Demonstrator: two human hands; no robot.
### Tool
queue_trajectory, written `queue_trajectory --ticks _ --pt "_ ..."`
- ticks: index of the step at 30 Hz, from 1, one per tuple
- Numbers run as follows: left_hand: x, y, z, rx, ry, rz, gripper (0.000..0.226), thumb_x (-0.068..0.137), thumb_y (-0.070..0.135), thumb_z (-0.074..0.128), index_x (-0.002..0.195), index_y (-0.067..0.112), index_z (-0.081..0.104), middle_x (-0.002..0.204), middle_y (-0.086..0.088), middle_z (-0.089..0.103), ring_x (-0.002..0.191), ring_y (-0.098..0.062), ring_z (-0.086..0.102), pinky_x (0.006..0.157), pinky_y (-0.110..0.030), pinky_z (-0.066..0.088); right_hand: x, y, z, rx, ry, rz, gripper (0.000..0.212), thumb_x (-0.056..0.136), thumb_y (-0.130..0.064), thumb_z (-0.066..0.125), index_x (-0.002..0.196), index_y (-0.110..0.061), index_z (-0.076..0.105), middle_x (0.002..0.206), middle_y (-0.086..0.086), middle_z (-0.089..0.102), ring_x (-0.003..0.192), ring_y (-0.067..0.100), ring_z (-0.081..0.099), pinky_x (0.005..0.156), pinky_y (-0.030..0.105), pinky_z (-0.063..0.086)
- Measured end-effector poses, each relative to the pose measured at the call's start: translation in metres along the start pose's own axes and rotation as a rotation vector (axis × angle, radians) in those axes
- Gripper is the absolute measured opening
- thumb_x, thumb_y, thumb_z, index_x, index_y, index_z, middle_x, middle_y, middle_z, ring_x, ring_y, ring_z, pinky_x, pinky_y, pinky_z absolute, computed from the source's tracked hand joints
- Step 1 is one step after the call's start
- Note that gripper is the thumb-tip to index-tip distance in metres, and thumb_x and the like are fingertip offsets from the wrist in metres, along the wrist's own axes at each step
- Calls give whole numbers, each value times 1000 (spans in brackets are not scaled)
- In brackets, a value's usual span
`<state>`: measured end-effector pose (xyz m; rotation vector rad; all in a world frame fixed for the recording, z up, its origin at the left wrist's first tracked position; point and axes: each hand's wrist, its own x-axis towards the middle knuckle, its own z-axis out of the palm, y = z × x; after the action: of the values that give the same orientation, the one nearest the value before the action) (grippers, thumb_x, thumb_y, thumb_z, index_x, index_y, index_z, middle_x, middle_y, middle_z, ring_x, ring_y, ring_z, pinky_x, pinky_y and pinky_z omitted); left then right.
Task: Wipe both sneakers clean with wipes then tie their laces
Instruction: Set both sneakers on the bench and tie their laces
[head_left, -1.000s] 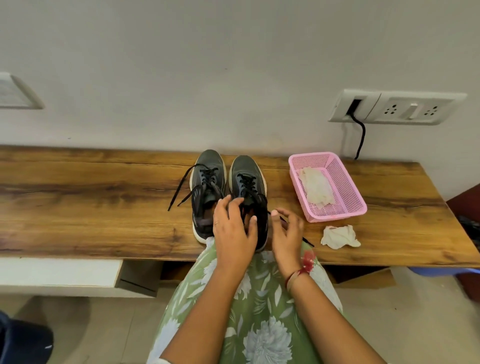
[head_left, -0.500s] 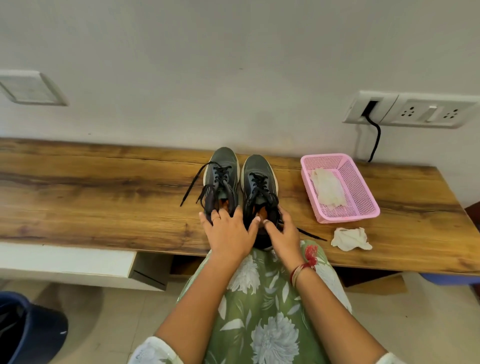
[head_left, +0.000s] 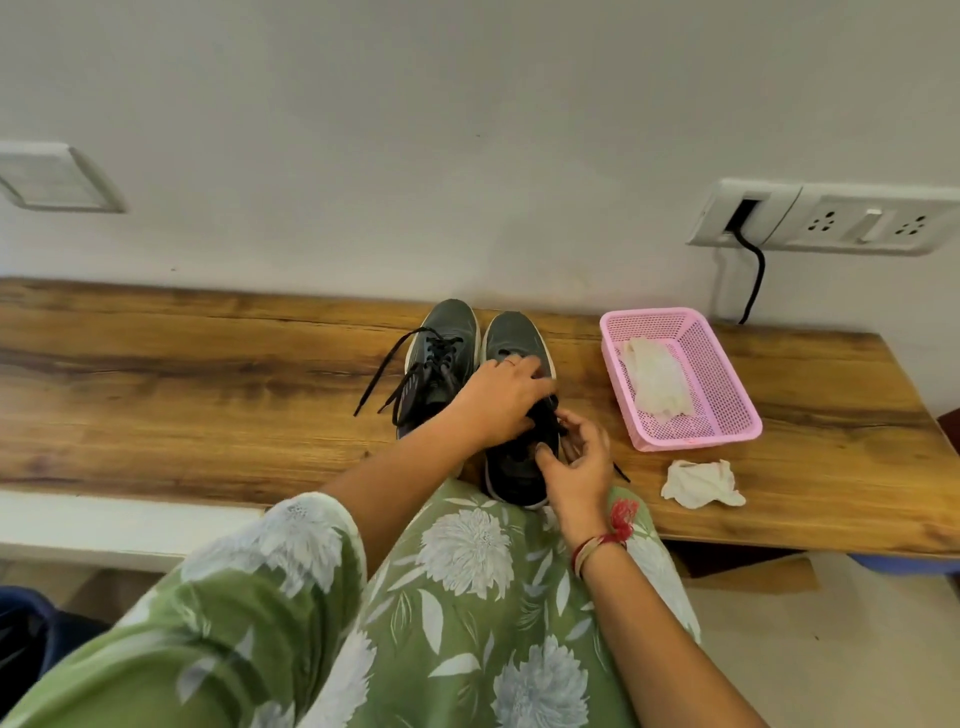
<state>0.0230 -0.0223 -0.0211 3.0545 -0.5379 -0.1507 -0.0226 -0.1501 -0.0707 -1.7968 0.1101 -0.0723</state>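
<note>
Since 0.5 s ago the left hand (head_left: 501, 400) has shifted from both heels onto the laces (head_left: 545, 423) of the basket-side sneaker (head_left: 514, 338), fingers together, bent over them, grip indiscernible; right hand (head_left: 579, 462) curled, pinching one lace; this sneaker stands beside the other sneaker (head_left: 449, 325) on the wooden table (head_left: 208, 374).

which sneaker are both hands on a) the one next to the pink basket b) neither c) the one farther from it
a: left hand and right hand are both at the laces of the sneaker beside the pink basket; the other sneaker has loose laces.
</note>
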Motion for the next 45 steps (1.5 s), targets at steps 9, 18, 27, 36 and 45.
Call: queue_trajectory --ticks 9,18,27,36,45 --pt "-9 -22 5 -848 125 -71 15 88 5 65 100 13 71 95 7 62 86 -3 58 78 -7 41 19 -4 -25 1039 20 579 23 87 10 53 99 -9 58 79 4 67 72 8 68 73 19 56" --pt "-14 -14 -27 -1280 67 -230 8 98 9 52 99 6 60 73 1 58 57 6 54 57 -7 40 12 4 -9 410 -152 282 44 79 5 69 119 -6 56 110 3 61 99 9 58 78 11 49" --pt "-24 -19 -26 -1857 148 -466 25 91 1 52 107 19 61 71 5 63 60 -5 49 51 -17 34 3 7 -7 16 -129 97 65 76 13 67 130 -16 46 127 1 35 103 13 54 86 16 46" --pt "-31 -20 -29 -1870 -92 -483 35 92 17 30 119 14 52 71 -1 62 64 -12 50 58 -24 36 25 -26 -5 -218 -223 14 36 77 -13 76 109 -24 63 115 -1 51 103 13 55 89 25 46" --pt "-39 -35 -42 -1242 -139 -395 29 94 7 56 120 20 51 88 6 67 84 -3 61 67 -17 45 53 -73 -35 227 -601 287 13 95 -10 50 86 -13 58 78 -1 64 61 6 50 50 18 36"
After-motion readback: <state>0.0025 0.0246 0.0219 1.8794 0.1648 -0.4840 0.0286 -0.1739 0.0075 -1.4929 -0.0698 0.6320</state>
